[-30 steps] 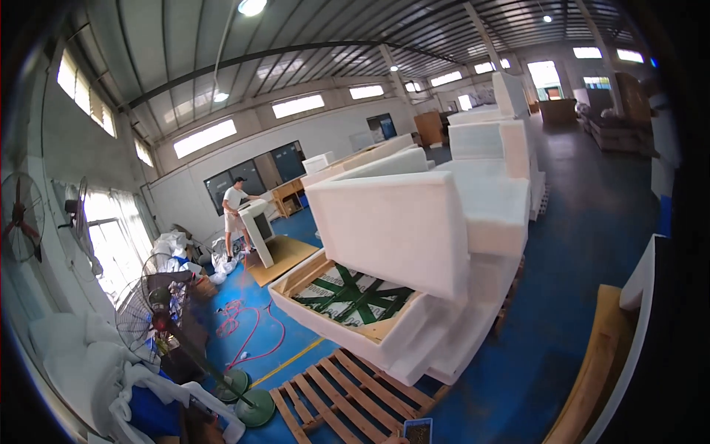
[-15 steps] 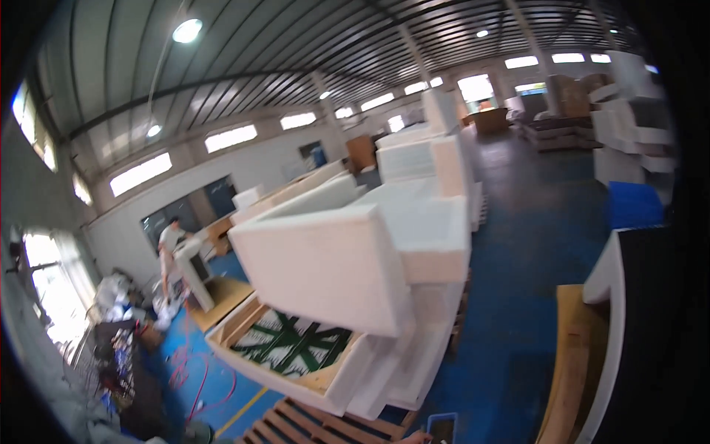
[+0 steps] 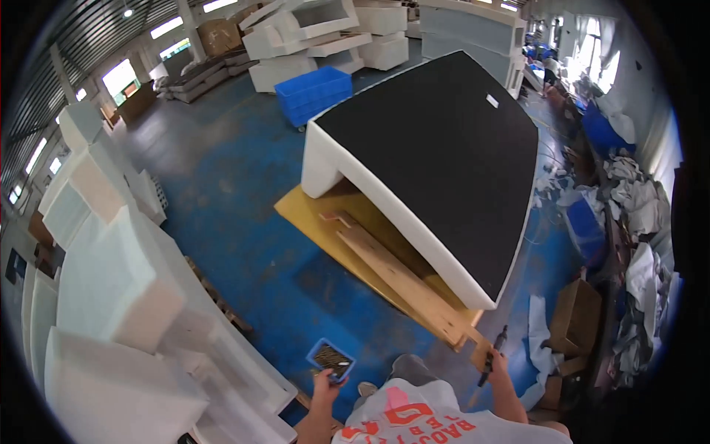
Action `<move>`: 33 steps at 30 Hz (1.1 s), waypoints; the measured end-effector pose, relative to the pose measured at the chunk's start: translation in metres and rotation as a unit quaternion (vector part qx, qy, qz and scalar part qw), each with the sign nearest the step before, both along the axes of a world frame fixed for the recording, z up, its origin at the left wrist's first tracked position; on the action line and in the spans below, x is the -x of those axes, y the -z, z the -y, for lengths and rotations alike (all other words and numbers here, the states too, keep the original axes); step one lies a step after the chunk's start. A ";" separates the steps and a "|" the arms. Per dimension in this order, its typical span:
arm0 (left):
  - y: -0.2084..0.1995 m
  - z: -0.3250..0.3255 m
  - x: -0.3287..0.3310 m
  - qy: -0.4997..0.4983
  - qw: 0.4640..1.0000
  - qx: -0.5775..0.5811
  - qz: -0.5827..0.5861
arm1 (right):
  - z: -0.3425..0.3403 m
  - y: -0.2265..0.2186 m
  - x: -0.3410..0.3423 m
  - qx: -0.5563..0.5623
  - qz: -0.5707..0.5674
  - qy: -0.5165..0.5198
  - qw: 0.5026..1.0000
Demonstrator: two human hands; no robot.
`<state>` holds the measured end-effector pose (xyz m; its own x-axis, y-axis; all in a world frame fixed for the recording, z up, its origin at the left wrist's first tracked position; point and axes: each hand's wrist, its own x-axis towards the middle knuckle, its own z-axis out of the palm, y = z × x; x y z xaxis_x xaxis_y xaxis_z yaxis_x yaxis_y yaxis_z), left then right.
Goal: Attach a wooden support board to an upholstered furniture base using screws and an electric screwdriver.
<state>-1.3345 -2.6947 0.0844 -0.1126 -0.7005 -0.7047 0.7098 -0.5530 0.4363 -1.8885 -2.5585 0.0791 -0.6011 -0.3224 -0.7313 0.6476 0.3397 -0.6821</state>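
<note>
My left hand (image 3: 324, 383) is closed on the near edge of a small blue open bin (image 3: 316, 347). Inside the bin lie many small brownish pieces that look like screws (image 3: 329, 359). My right hand (image 3: 498, 364) is wrapped round a slim dark tool (image 3: 501, 340), whose exact kind is too small to tell. Ahead of the right hand, a large white padded furniture piece (image 3: 330, 169) with a black underside panel (image 3: 444, 155) rests on a yellow board (image 3: 305, 211). Long wooden planks (image 3: 396, 268) lie along that board's near side, ending close to the tool.
White foam-covered furniture frames (image 3: 111, 281) are stacked on the left. A large blue wheeled bin (image 3: 314, 92) stands beyond the black panel, before more white frames (image 3: 303, 44). At right, a cardboard box (image 3: 575, 318) and fabric scraps (image 3: 642, 285) lie by the wall.
My view has swung right and down, from the stacked white frames to the black-panelled piece. Both hands now show, with the blue bin and the dark tool in them.
</note>
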 end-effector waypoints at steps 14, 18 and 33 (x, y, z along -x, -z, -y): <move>0.031 0.325 0.201 0.167 0.984 -0.058 0.024 | 0.021 -0.094 0.039 -0.030 0.195 -0.091 0.976; 0.025 0.380 0.254 0.140 0.983 -0.081 0.088 | 0.052 -0.123 0.020 -0.066 0.170 -0.069 0.981; 0.038 0.420 0.264 0.092 0.996 -0.008 0.005 | 0.102 -0.211 -0.006 -0.180 0.085 -0.042 0.979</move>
<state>-1.5983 -3.1152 0.0464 -0.2305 -0.6573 -0.7175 0.5916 -0.6801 0.4329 -1.8823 -2.6607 0.2898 -0.4439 -0.0685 -0.8934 0.7006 0.5952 -0.3937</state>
